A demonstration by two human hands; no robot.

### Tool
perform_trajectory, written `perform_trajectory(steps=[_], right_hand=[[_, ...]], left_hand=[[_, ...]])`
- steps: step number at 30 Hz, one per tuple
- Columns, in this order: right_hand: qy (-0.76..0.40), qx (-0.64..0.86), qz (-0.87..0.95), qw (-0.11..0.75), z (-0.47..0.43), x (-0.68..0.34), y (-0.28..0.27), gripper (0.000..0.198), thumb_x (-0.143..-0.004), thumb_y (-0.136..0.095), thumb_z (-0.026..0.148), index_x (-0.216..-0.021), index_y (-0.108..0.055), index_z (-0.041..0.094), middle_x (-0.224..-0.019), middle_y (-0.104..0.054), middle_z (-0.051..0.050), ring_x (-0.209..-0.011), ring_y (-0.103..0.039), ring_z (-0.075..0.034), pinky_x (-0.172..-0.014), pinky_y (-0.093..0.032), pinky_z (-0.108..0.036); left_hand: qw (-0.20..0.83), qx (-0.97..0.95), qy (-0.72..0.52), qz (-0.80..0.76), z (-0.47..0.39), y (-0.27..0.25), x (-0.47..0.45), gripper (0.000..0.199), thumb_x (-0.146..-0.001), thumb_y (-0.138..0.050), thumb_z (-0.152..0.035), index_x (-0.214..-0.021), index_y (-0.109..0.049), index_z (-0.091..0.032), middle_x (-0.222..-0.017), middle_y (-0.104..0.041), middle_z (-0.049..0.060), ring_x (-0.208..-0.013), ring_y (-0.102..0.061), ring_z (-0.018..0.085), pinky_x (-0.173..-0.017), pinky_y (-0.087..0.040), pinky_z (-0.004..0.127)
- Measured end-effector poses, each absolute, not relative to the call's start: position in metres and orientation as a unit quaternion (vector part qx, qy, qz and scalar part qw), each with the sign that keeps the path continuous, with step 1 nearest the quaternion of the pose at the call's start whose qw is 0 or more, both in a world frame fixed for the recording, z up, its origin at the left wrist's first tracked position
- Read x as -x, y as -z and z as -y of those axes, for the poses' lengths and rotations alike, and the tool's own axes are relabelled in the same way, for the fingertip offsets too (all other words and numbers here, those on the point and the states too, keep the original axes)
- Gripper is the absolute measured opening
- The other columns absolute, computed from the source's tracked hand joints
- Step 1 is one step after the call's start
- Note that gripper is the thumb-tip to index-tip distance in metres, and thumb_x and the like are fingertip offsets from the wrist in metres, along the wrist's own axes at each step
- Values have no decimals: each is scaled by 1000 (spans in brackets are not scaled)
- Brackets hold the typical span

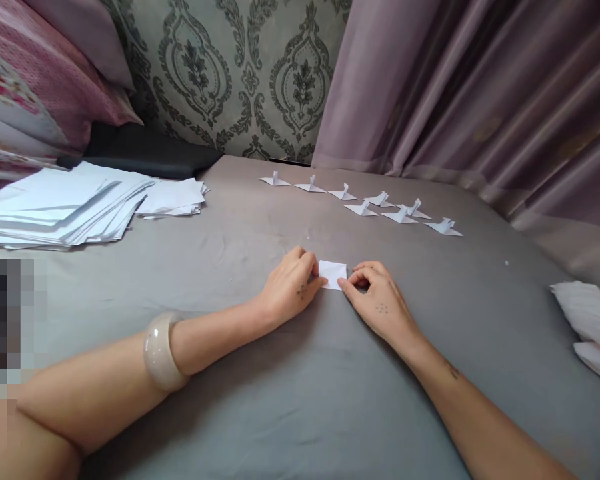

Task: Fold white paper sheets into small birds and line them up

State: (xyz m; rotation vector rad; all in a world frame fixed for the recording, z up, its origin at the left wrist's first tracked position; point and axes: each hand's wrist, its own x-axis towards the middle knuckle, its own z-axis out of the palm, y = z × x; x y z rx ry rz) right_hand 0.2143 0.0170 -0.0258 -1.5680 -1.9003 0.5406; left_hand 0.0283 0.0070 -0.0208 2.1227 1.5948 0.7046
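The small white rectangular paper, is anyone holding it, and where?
Yes: the bare left hand holds the white paper by its left edge, and the bare right hand by its right edge.

A thick, glossy, pale bangle (163, 352) circles the left forearm (225, 333).

At the top middle is a wall (250, 73) with big, dark, curly leaf shapes on grey-green. A shiny purple curtain (430, 87) hangs in folds at the upper right. At the upper left there is pink cloth (75, 63), with flowers on a white part, and a flat black thing (153, 152) below it. A smooth grey sheet (290, 400) fills the middle and bottom, looking lighter on the left.
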Motion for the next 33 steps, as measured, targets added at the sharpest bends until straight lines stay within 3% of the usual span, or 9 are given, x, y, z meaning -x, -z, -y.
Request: perform_trajectory(steps=[5,9,12,20,24,33], right_hand=[[-188,547,752,316,-15,-218,30,12,-83,-59,31,-89,-63,22,-102,-60,-6,-77,-60,-17,-70,-51,-32],[-127,485,824,264,-13,-218,29,30,-91,-44,21,-114,-63,24,-123,-60,-6,-101,-56,-23,-89,-48,-40],[-88,468,851,220,-11,-219,28,38,-91,-39,16,-122,-60,23,-126,-61,-4,-100,-53,-24,-88,-49,-42],[-94,489,841,210,-9,-217,23,37,-89,-42,19,-121,-61,21,-125,-60,-7,-105,-53,-26,-90,-49,-43],[-100,488,843,205,-6,-216,19,35,-86,-50,25,-119,-60,21,-122,-59,-8,-105,-53,-25,-90,-49,-41],[-2,447,881,154,-13,-216,13,23,-89,-45,18,-101,-64,22,-102,-63,-7,-89,-58,-20,-68,-44,-31]], left_hand=[[100,-856,-195,-467,-6,17,-28,21,-94,-39,-17,-95,-60,-17,-100,-62,9,-93,-47,23,-82,-44,36],[53,-886,-134,-442,-2,14,-28,32,-97,-32,-19,-91,-63,-15,-99,-65,10,-101,-48,26,-85,-44,37],[47,-885,-114,-449,0,13,-28,33,-98,-35,-31,-96,-63,-14,-105,-66,12,-103,-50,27,-85,-44,38],[-10,-910,-109,-400,-10,15,-22,36,-99,-34,-27,-84,-64,-14,-101,-66,12,-99,-50,26,-81,-41,36],[-7,-925,-116,-362,-12,14,-16,29,-98,-35,-20,-91,-63,-13,-103,-65,14,-99,-52,25,-80,-40,36],[33,-925,-154,-345,-19,14,-4,27,-97,-37,-26,-96,-62,-15,-99,-67,13,-99,-55,23,-86,-40,36]])
